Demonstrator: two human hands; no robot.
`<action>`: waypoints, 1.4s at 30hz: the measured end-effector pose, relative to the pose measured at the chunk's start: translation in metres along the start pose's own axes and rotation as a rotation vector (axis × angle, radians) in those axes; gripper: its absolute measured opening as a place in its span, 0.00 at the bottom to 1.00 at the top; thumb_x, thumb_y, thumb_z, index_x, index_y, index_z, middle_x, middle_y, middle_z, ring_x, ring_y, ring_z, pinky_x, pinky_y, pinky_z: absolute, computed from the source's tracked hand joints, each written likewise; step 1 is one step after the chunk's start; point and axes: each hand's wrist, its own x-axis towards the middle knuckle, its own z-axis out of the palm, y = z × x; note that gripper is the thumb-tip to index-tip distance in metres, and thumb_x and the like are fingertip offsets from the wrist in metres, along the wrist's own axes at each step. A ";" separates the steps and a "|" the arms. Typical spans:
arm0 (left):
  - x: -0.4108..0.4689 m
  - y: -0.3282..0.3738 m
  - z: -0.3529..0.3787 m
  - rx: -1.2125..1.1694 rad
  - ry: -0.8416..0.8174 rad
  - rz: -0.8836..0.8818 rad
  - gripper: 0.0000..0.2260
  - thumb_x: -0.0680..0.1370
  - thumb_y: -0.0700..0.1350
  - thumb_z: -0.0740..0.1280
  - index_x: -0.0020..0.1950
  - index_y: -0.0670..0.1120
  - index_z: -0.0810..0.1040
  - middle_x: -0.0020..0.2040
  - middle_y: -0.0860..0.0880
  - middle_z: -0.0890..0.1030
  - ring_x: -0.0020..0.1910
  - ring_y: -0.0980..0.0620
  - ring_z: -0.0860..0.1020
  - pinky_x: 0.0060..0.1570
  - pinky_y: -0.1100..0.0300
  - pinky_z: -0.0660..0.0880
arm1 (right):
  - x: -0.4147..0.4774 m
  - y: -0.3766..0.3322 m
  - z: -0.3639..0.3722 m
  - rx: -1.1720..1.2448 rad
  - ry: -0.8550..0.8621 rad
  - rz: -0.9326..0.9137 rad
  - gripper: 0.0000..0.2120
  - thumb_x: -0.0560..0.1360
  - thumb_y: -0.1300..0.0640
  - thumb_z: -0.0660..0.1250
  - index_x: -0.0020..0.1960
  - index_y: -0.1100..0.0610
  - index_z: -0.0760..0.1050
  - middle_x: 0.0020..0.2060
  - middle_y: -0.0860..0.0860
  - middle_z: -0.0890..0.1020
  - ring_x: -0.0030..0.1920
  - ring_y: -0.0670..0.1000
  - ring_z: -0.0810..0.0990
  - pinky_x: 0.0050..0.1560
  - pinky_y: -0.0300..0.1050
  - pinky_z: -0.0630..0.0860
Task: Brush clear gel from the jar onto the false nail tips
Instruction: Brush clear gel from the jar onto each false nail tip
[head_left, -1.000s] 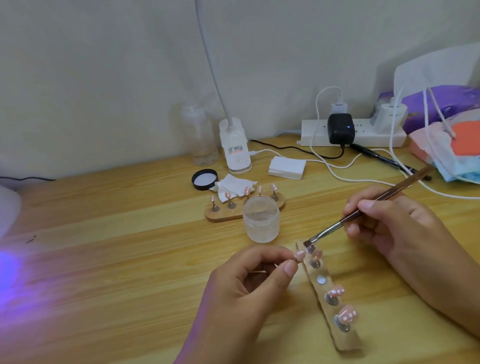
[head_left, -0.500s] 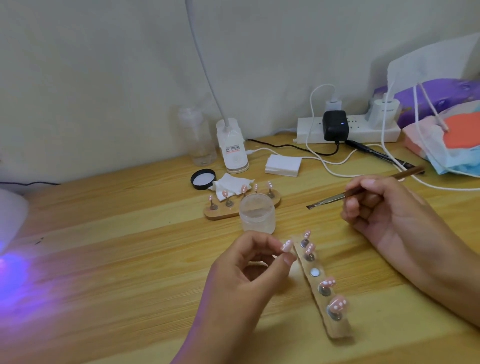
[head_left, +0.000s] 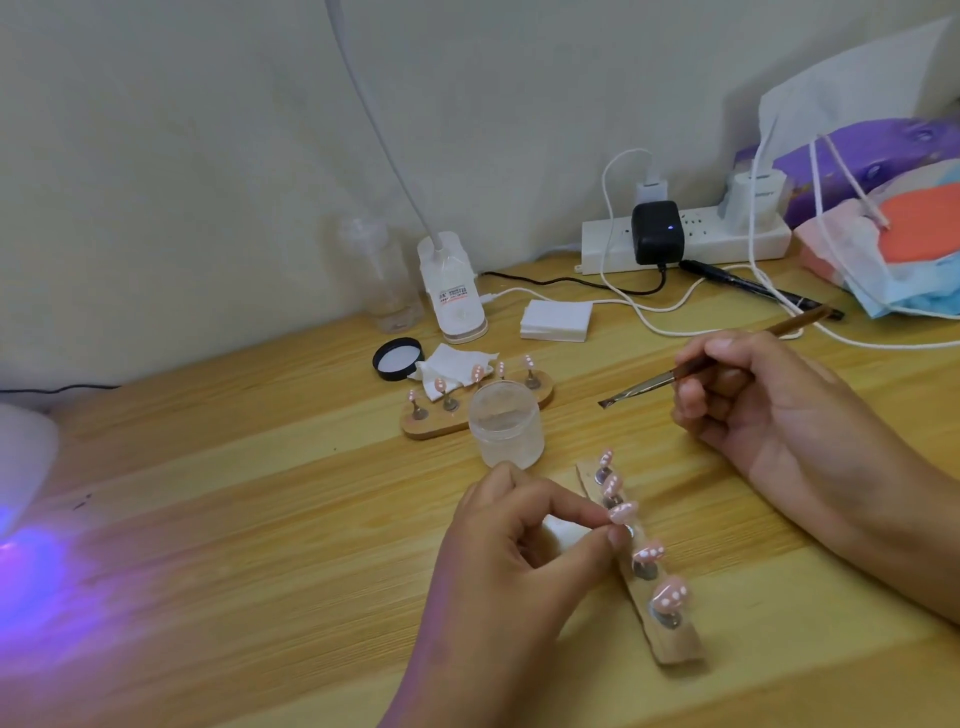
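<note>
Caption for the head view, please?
Left hand pinches a pink nail tip at the wooden holder; right hand holds the brush near the open gel jar.

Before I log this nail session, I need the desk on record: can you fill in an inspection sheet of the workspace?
Surface: wooden table, purple glow at left.
Job's things: open jar; pink nail tips on strip holder and oval holder.
Clutter: black lid, wipe, pad stack, clear bottle, face masks.
Hands: left hand pinches one nail tip at the strip; right hand holds brush clear of the tips.
Cables: black cable, white cables from power strip.
Surroundings: plain wall, gooseneck lamp.
</note>
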 end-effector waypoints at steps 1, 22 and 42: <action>0.001 -0.001 0.000 0.003 0.009 -0.003 0.06 0.68 0.49 0.78 0.37 0.59 0.83 0.34 0.59 0.70 0.33 0.61 0.68 0.34 0.71 0.64 | 0.000 0.000 0.000 -0.002 0.001 -0.001 0.20 0.79 0.62 0.59 0.33 0.54 0.83 0.27 0.50 0.78 0.29 0.45 0.77 0.36 0.37 0.78; -0.007 -0.011 0.002 0.306 -0.119 0.326 0.15 0.67 0.63 0.65 0.53 0.75 0.75 0.39 0.57 0.73 0.40 0.61 0.71 0.36 0.72 0.67 | -0.003 0.002 -0.003 -0.102 -0.056 -0.045 0.11 0.76 0.58 0.64 0.41 0.52 0.85 0.30 0.50 0.79 0.33 0.46 0.78 0.37 0.36 0.78; -0.007 -0.016 0.007 0.329 0.087 0.499 0.06 0.72 0.55 0.69 0.46 0.59 0.84 0.35 0.56 0.73 0.35 0.61 0.71 0.35 0.71 0.68 | -0.001 0.013 -0.013 -0.270 -0.230 -0.279 0.18 0.77 0.56 0.56 0.49 0.55 0.85 0.38 0.57 0.84 0.38 0.48 0.81 0.35 0.35 0.77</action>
